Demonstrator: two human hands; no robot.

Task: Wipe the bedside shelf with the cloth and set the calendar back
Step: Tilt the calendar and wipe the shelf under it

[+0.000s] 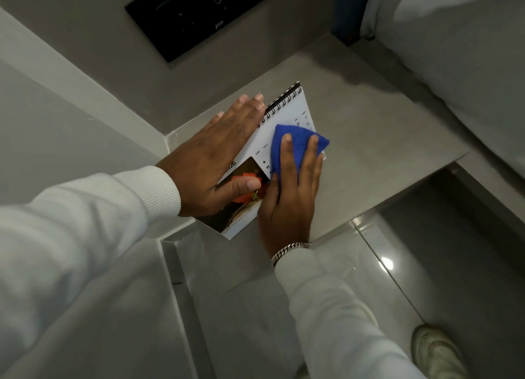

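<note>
A: Where is the calendar [284, 114] sitting at this moment?

B: It is lying flat on the bedside shelf [369, 139], near the shelf's left end by the wall corner, with its black spiral binding [281, 101] pointing away from the person. One corner is hanging a little past the shelf's front edge.

A: And what are the hands doing?

B: The left hand [216, 162] is lying flat on the calendar's left side — fingers [247, 108] stretched out and close together, gripping nothing, the thumb resting on the red picture printed there. The right hand [292, 196] is pressing a folded blue cloth [295, 142] onto the date page; its fingers [287, 142] are spread over the cloth, pinning it down rather than curling round it.

A: So the cloth is touching the calendar, not the shelf?

B: Mostly the calendar — whether its right edge is reaching the shelf I cannot tell.

A: Anything else around?

B: A silver chain bracelet [287, 250] is showing at the right wrist, both arms are wearing pale ribbed sleeves [127, 208], a black panel [199, 14] is sitting in the wall above, grey bedding [454, 51] is lying to the right, and a pale shoe [437, 350] is standing on the glossy tiled floor [397, 265].
</note>
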